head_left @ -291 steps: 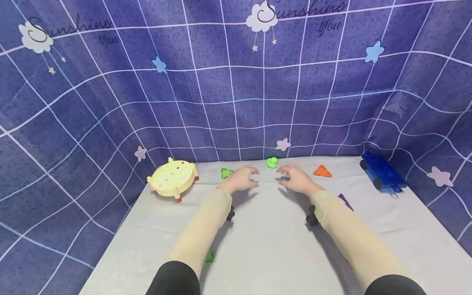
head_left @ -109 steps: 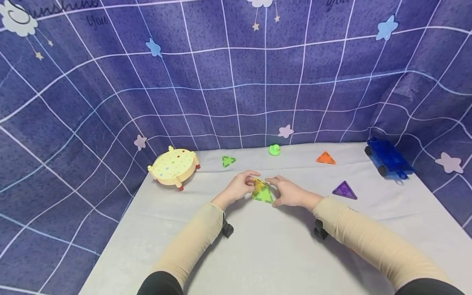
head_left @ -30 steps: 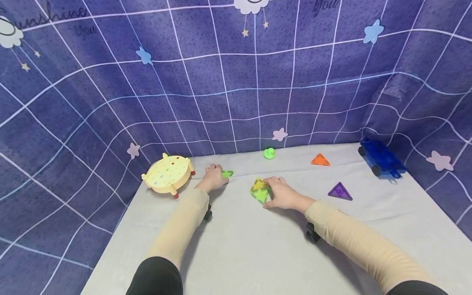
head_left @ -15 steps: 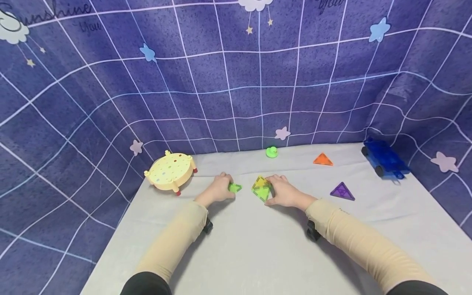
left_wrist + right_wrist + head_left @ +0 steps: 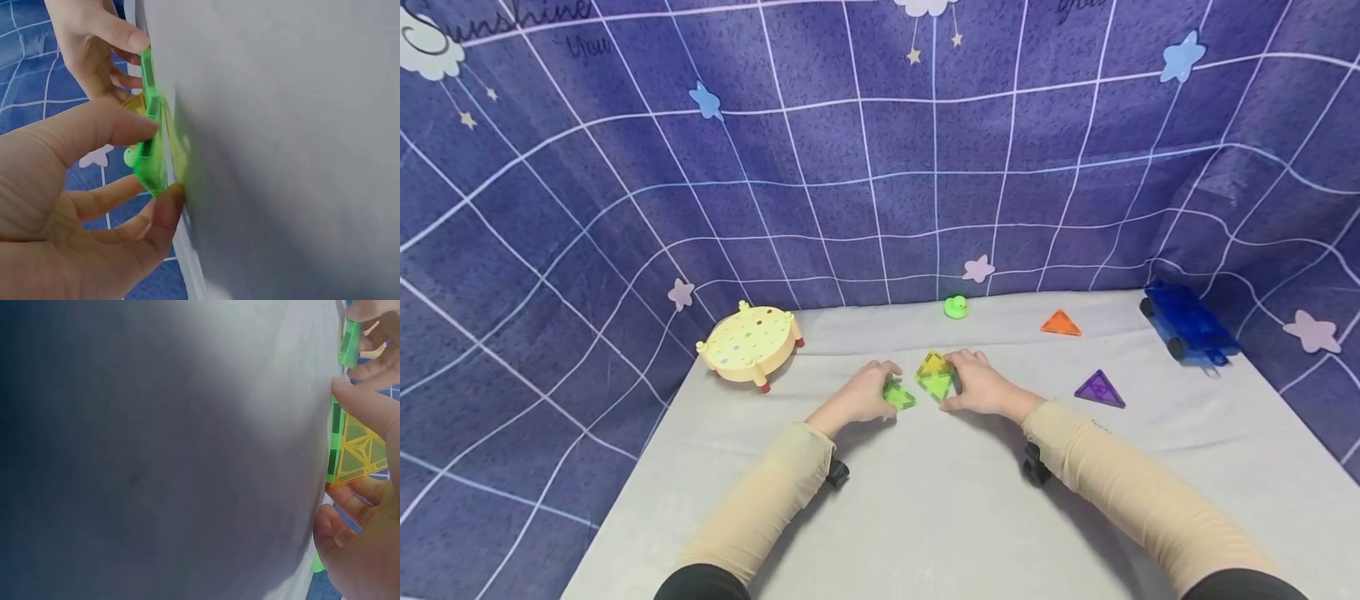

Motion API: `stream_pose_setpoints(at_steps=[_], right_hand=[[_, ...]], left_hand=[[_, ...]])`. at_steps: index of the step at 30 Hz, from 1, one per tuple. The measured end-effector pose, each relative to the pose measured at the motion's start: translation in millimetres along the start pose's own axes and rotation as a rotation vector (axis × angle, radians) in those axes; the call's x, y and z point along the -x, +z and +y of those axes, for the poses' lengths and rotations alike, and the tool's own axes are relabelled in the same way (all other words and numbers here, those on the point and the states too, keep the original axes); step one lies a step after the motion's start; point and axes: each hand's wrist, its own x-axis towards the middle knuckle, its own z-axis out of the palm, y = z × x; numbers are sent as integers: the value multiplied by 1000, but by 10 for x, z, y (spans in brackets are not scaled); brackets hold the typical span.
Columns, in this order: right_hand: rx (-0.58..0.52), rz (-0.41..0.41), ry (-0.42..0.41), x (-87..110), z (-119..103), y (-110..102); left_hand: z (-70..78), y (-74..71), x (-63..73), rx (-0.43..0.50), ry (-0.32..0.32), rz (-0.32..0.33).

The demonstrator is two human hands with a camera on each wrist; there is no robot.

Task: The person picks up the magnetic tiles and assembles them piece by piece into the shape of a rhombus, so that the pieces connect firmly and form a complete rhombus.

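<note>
My left hand point(image 5: 861, 397) pinches a green triangular magnetic tile point(image 5: 901, 397) between thumb and fingers, close over the table; the left wrist view shows the thumb point(image 5: 134, 125) on its edge. Just to the right, a yellow triangular magnetic tile point(image 5: 932, 363) stands up along one edge of a second green triangular tile point(image 5: 936, 387). My right hand point(image 5: 987, 386) grips this joined pair from its right side, thumb at the near corner and fingers behind. In the right wrist view the yellow tile point(image 5: 362, 447) rises from the green one, which lies low at the tabletop.
On the white table point(image 5: 917, 508), a green toy duck point(image 5: 956, 307) sits at the back. An orange triangle tile point(image 5: 1061, 323) and a purple one point(image 5: 1101, 389) lie to the right. A blue toy car point(image 5: 1189, 323) stands far right, a yellow round legged toy point(image 5: 751, 343) at left.
My left hand reached to the back left, took the green tile lying there and brought it right and nearer, beside the joined pair. My right hand stays on the yellow and green pair.
</note>
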Motion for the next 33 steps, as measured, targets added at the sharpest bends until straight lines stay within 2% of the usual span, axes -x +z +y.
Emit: stream_pose_setpoints(at_steps=[17,33], right_hand=[[9,-6,-6,-46,-28,-4],[10,-16,-18,-22,-67,-7]], left_hand=[[64,123,-166,269,-27,42],[162,173,-217,365,-97,143]])
